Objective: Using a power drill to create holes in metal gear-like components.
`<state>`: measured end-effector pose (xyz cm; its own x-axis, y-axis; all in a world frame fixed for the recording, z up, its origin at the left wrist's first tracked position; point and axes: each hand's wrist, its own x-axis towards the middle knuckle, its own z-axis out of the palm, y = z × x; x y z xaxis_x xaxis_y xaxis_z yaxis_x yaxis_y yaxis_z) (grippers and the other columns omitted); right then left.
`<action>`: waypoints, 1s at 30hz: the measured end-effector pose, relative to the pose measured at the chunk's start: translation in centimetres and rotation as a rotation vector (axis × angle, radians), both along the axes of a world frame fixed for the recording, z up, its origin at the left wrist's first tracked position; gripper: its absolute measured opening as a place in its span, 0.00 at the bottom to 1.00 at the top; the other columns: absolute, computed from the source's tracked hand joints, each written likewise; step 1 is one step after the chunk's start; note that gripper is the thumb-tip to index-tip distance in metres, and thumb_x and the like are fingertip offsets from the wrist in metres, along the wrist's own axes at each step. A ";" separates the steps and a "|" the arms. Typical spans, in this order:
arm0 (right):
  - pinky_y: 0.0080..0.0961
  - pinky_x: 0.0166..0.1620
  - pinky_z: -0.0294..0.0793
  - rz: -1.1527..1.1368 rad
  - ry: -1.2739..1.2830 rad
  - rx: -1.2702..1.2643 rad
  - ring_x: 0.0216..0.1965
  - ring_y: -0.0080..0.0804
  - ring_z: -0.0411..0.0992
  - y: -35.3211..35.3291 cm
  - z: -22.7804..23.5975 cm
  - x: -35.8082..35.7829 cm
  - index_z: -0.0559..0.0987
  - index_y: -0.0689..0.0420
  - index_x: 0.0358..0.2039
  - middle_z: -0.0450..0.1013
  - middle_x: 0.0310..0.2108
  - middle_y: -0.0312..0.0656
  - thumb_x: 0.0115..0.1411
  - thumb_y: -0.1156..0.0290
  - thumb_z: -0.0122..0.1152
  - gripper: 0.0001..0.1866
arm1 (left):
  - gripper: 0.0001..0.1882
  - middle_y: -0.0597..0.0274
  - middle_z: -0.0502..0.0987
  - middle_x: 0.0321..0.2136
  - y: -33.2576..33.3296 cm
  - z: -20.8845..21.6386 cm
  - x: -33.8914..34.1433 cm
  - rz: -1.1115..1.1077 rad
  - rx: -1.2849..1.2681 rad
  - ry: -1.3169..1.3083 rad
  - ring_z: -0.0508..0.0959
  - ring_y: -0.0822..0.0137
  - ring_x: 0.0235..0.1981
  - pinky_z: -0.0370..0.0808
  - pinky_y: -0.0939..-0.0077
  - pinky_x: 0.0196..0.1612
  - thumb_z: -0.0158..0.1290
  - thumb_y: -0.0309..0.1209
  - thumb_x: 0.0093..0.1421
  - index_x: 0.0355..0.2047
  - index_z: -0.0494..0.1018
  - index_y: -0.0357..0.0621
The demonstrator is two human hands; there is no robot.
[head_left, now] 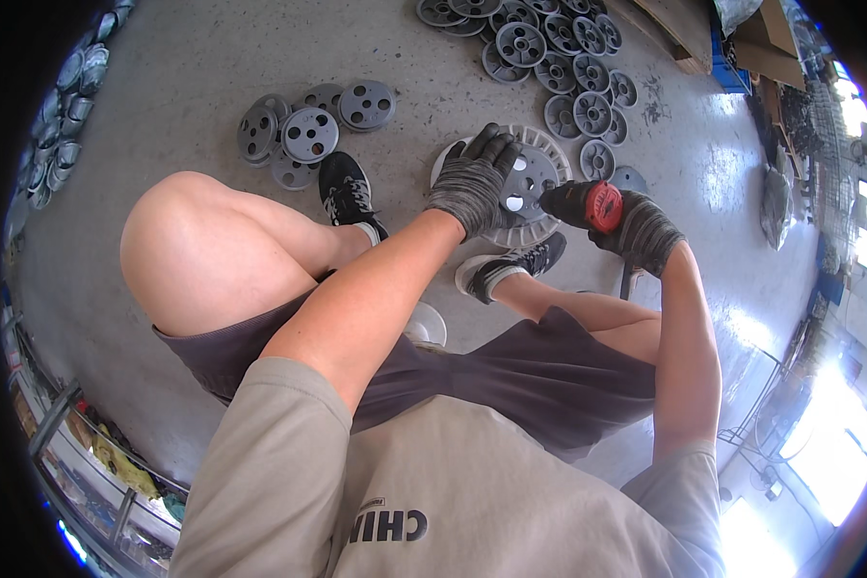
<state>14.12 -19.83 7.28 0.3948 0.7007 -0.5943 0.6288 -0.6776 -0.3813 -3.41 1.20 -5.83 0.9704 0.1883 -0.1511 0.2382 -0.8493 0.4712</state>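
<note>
A round grey wheel-like piece [539,197] with round holes and a ribbed, pale outer rim is on the floor between my feet. My left hand [477,183], in a dark grey work glove, lies flat on its left part with the fingers stretched out. My right hand [643,231], gloved alike, is closed round a red and black power tool [603,206]. The tool's dark nose points left and reaches over the wheel's right side. Its exact kind and its tip are hard to make out. Part of the wheel is hidden under my left hand.
Several grey discs with holes [310,135] lie piled at the far left of my feet. A larger heap of grey spoked wheels [557,72] spreads at the far right. Stacked metal parts [67,116] line the left edge. An open cardboard box [771,43] stands far right.
</note>
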 end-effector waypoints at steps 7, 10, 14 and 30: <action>0.37 0.43 0.81 0.013 -0.004 -0.008 0.31 0.47 0.77 0.3 0.3 -0.1 0.84 0.57 0.42 0.82 0.31 0.49 0.49 0.66 0.75 0.19 | 0.65 0.56 0.58 0.75 -0.1 -0.2 -0.1 -0.001 0.004 -0.025 0.51 0.54 0.79 0.53 0.46 0.77 0.71 0.65 0.41 0.75 0.58 0.48; 0.37 0.43 0.81 0.019 -0.040 -0.073 0.31 0.48 0.77 0.3 0.3 -0.1 0.84 0.57 0.42 0.82 0.31 0.50 0.49 0.65 0.75 0.19 | 0.65 0.56 0.58 0.75 -0.1 -0.3 -0.1 0.008 -0.002 -0.039 0.51 0.54 0.79 0.53 0.46 0.77 0.71 0.65 0.41 0.75 0.58 0.48; 0.37 0.44 0.81 0.022 -0.017 -0.031 0.32 0.50 0.78 0.2 0.2 -0.1 0.84 0.56 0.42 0.82 0.31 0.50 0.49 0.65 0.75 0.20 | 0.65 0.57 0.58 0.75 0.0 -0.4 -0.1 0.003 0.010 -0.035 0.51 0.54 0.79 0.54 0.47 0.77 0.70 0.66 0.41 0.74 0.59 0.48; 0.33 0.51 0.81 0.066 0.041 0.018 0.37 0.41 0.80 0.7 0.2 0.4 0.84 0.52 0.52 0.85 0.39 0.47 0.50 0.67 0.78 0.26 | 0.65 0.56 0.58 0.75 -0.1 -0.4 0.0 -0.009 0.036 -0.015 0.51 0.55 0.79 0.53 0.49 0.77 0.69 0.66 0.43 0.75 0.58 0.47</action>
